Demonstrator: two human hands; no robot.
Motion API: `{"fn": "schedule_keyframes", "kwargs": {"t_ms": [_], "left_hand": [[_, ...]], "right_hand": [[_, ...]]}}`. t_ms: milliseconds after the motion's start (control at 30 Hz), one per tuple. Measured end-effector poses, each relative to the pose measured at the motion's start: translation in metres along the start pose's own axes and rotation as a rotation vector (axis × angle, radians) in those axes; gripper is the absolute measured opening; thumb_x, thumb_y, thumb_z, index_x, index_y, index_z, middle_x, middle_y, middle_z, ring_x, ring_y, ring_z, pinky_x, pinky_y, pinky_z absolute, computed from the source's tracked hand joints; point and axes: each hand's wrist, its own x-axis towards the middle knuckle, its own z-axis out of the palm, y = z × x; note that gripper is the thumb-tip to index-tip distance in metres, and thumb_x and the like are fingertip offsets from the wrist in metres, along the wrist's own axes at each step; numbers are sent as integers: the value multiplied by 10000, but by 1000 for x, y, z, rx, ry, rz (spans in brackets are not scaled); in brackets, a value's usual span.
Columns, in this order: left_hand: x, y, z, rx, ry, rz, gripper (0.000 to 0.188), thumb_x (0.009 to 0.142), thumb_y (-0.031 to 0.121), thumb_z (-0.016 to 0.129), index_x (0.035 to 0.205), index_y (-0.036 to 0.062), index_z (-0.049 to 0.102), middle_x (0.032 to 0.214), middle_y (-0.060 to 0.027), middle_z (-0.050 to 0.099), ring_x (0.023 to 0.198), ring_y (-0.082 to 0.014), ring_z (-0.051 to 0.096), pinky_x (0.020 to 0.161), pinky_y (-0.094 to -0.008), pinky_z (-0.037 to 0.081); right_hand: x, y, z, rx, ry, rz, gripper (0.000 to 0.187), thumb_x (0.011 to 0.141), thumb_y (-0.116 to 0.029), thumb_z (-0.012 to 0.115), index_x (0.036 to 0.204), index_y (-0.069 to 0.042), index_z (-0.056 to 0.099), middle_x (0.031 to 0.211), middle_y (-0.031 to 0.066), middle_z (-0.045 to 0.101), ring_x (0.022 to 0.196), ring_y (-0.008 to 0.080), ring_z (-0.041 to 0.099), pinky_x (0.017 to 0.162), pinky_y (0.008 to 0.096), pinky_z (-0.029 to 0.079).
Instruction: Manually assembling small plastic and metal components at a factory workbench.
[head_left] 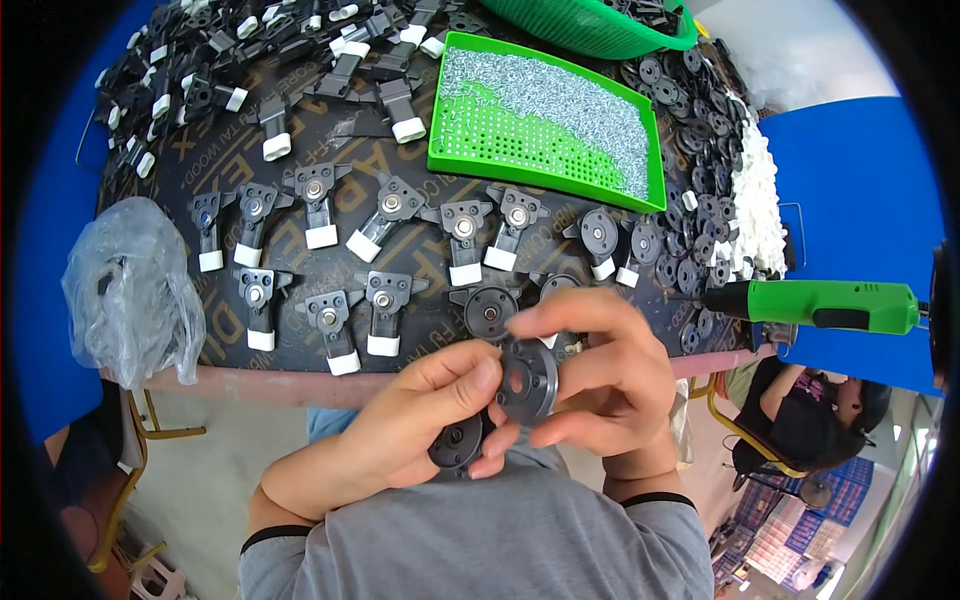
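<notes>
My left hand (pixel 430 405) is closed, its thumb and forefinger pinching the edge of a black round plastic disc (pixel 530 380) in front of my chest. A second black disc (pixel 456 443) sits lower, under the same hand's fingers. On the disc's right side is my right hand (pixel 610 375), its fingers curved and spread apart; one fingertip reaches above the disc and another is close to its rim, whether touching I cannot tell. Just beyond the hands, on the table, lie a part with a round black disc (pixel 491 312) and another disc-topped part (pixel 558 288), partly hidden by my right hand.
Rows of black brackets with white ends (pixel 388 298) cover the dark table (pixel 330 130). A green tray (pixel 540 180) holds small metal screws. Loose black discs (pixel 690 270) and white pieces (pixel 755 200) are heaped right, near a green electric screwdriver (pixel 820 305). A plastic bag (pixel 135 290) lies left.
</notes>
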Motion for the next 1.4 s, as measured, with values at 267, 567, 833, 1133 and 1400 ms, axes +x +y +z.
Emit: {"fn": "schedule_keyframes", "kwargs": {"t_ms": [267, 567, 833, 1133, 1400], "left_hand": [[14, -4, -4, -36, 1, -240, 312, 1038, 341, 431, 1135, 60, 524, 929, -57, 519, 787, -177, 562, 601, -336, 490], [11, -2, 2, 31, 207, -272, 234, 1003, 260, 438, 1109, 69, 522, 1111, -101, 543, 1087, -265, 576, 875, -494, 533], [9, 2, 6, 40, 141, -273, 341, 901, 76, 465, 1240, 41, 455, 1229, -151, 484, 1236, -292, 492, 949, -535, 490], [-6, 16, 23, 430, 116, -83, 430, 965, 22, 458, 1385, 50, 369, 1319, -156, 503, 1144, -208, 553, 744, -313, 516], [-9, 100, 60, 995, 422, 576, 536, 877, 84, 632, 1357, -22, 419, 1205, -174, 570, 893, -127, 566, 487, -162, 429]], "right_hand": [[18, 21, -12, 75, 347, 648, 187, 818, 39, 718, 997, 16, 671, 913, 70, 702, 811, 98, 654, 709, 226, 530], [34, 70, -7, -407, 256, 487, 92, 819, -18, 727, 910, -12, 738, 793, 47, 724, 621, 48, 597, 560, 206, 466], [30, 81, -6, -604, 255, 263, 99, 796, -55, 752, 892, -33, 740, 773, 87, 713, 544, 114, 575, 518, 235, 449], [30, 57, -17, -618, 41, 305, 333, 707, -136, 815, 1015, -65, 709, 969, 73, 708, 791, 229, 632, 708, 329, 509], [26, 61, -18, -660, -34, 248, 367, 711, -144, 802, 1049, -54, 690, 1034, 78, 700, 871, 274, 610, 797, 360, 502]]}}
